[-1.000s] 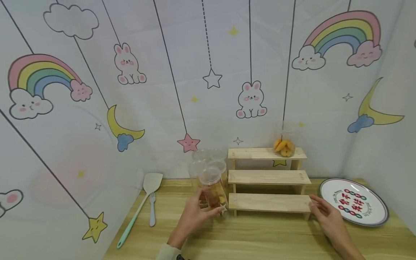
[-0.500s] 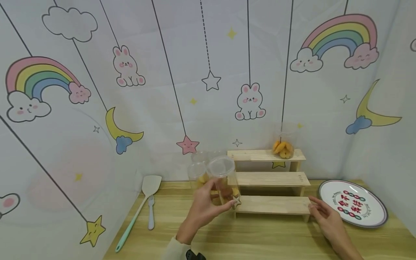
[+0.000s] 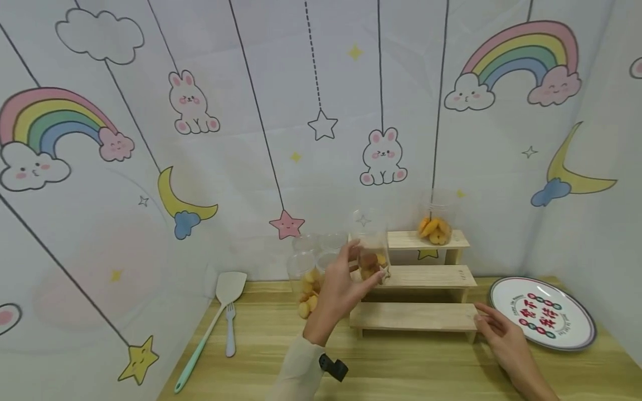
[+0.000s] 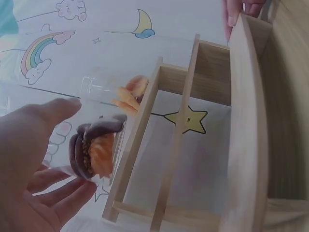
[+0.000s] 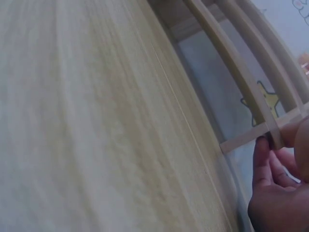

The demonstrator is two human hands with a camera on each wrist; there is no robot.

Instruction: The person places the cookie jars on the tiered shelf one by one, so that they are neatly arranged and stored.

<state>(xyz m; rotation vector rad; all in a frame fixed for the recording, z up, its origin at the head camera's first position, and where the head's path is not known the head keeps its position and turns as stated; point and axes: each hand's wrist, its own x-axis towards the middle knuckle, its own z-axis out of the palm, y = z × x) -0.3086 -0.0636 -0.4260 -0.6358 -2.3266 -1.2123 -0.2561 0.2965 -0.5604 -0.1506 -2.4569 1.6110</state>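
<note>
My left hand [image 3: 346, 284] grips a clear jar [image 3: 372, 242] holding brown and orange snack pieces, thumb on one side and fingers on the other. In the head view the jar overlaps the left ends of the upper two tiers of a wooden step shelf [image 3: 416, 316]. From the left wrist, the snack jar's base [image 4: 116, 152] appears right at the top tier's board. At the shelf's other end, my right hand [image 3: 506, 340] pinches the right end of the lowest board between thumb and fingers. Another clear jar [image 3: 434, 227] with orange pieces stands toward the top tier's right end.
Several clear jars [image 3: 302, 278] with snacks cluster left of the shelf. A spatula [image 3: 231, 287] with a green handle and a pale fork [image 3: 230, 334] lie farther left. Right of the shelf is a white plate [image 3: 577, 328] with red lettering. A printed cloth wall stands behind.
My left hand has lifted the jar out of the group on the left and carried it up and right to the shelf's upper tiers. The right hand has kept its hold.
</note>
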